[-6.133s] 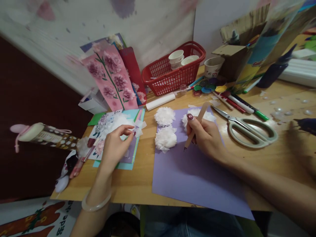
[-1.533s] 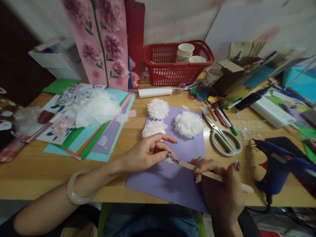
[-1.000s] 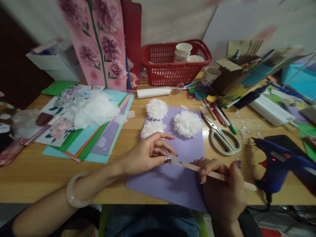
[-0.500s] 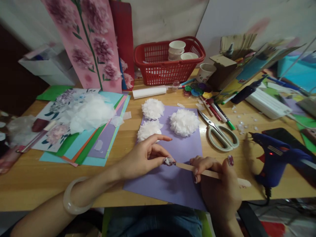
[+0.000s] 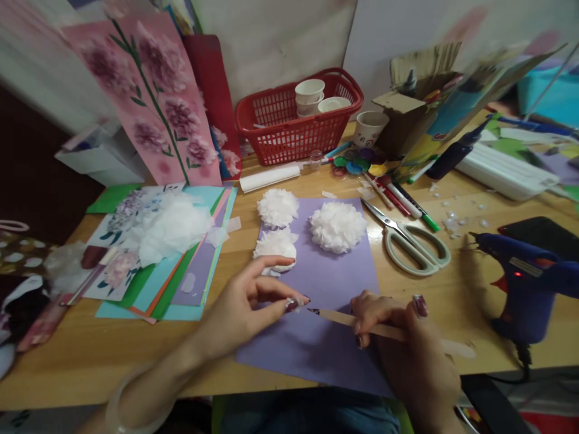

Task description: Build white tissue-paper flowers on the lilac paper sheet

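My left hand (image 5: 239, 310) hovers over the purple paper sheet (image 5: 335, 361), thumb and middle finger pinched on a small bit of white tissue, index finger stretched toward the nearest white tissue flower (image 5: 275, 245). My right hand (image 5: 407, 343) grips a flat wooden stick (image 5: 337, 316) whose dark tip points at the left fingertips, a short gap between them. Two more tissue flowers (image 5: 277, 207) (image 5: 337, 225) lie on the sheet's far end.
Scissors (image 5: 416, 250) and markers (image 5: 402, 199) lie right of the sheet. A blue glue gun (image 5: 529, 283) stands at the right edge beside a phone (image 5: 547, 232). A red basket (image 5: 271, 120) with cups sits at the back. Loose tissue (image 5: 174, 220) tops coloured papers on the left.
The tissue bit that was on the stick's tip now sits in my left fingers, which have pulled slightly away to the left. The view has shifted right and tilted.
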The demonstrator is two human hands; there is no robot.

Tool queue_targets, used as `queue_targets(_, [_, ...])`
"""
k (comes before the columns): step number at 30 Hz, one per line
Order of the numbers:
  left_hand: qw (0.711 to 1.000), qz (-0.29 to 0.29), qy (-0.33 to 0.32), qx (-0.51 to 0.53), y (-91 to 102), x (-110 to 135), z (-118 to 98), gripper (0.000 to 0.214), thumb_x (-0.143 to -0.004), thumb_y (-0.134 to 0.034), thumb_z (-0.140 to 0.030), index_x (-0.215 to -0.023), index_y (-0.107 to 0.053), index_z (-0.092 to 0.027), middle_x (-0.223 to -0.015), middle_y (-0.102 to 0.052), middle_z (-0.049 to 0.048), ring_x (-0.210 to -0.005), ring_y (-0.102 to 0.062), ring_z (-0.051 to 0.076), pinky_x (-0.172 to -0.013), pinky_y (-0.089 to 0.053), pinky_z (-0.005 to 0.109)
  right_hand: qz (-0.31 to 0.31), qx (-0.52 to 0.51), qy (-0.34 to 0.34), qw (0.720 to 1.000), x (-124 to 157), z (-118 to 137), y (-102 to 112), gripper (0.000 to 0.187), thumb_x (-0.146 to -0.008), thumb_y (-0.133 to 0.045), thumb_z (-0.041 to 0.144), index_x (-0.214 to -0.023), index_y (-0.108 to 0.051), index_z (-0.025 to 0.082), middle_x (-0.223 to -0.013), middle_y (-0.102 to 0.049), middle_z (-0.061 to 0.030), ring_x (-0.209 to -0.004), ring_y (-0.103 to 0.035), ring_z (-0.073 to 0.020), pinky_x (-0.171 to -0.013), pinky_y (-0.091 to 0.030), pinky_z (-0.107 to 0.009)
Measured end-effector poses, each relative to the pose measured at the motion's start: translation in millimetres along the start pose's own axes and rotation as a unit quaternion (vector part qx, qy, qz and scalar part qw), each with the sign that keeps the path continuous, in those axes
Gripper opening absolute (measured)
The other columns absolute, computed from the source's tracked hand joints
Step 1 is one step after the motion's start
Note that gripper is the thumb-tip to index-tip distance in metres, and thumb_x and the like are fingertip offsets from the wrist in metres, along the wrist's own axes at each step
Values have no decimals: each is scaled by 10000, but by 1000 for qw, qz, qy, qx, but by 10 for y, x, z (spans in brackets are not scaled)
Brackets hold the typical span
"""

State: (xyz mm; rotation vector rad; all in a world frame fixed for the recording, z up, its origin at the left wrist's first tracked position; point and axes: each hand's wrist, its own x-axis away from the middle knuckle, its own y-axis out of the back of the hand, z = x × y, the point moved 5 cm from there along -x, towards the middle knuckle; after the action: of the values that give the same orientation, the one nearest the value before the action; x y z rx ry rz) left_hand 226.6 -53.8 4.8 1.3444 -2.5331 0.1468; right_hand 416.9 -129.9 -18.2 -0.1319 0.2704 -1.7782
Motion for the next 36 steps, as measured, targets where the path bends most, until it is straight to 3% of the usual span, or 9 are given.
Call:
queue_targets(6, [976,-197,-54,-78,379,190,-40,346,-792,-713,-173,-1107,-573,-195,-860,-751,14,-825,-721,148,-785,-574,259,-37,139,-73,987,106,44,-16,375,-964,-461,518,-918,-740,272,-721,-690,-23,-754,-660,-194,-664,-497,-283])
queue_targets(10, [959,-252,-70,-108,385,191,-26,316,-799,-703,-192,-1089,-577,-195,-866,-718,2,-781,-716,136,-737,-578,247,23,197,-8,980,119,140,-215,195,-948,-533,390,-982,-694,287,-817,-714,-16,-752,-679,-194,-620,-496,-282])
queue_targets(13, [944,-283,-80,-150,324,157,-29,329,-794,-708,-193,-1089,-563,-195,-869,-720,5,-838,-716,152,-822,-575,283,42,214,46,975,122,126,-334,141,-950,-527,280,-1030,-643,276,-856,-717,-17,-742,-682,-187,-631,-501,-294])
queue_targets(16, [933,-299,-83,-183,262,116,-31,356,-784,-718,-185,-1088,-534,-204,-848,-732,2,-858,-711,162,-863,-565,306,50,233,81,968,116,64,-426,143,-951,-509,230,-1053,-608,245,-851,-700,-29,-723,-666,-182,-619,-500,-301])
queue_targets(22, [917,-310,-93,-233,196,27,-51,405,-793,-700,-163,-1146,-504,-203,-843,-723,-2,-769,-684,141,-782,-548,273,66,268,131,952,106,21,-546,114,-966,-467,194,-1029,-561,207,-811,-651,-36,-713,-620,-175,-636,-479,-311])
queue_targets(36, [894,-328,-124,-279,163,-75,-85,507,-780,-699,-120,-1230,-478,-196,-851,-691,-10,-726,-644,123,-774,-533,278,69,271,132,951,71,-13,-518,118,-968,-443,154,-1034,-535,189,-833,-644,-42,-733,-595,-174,-674,-472,-317])
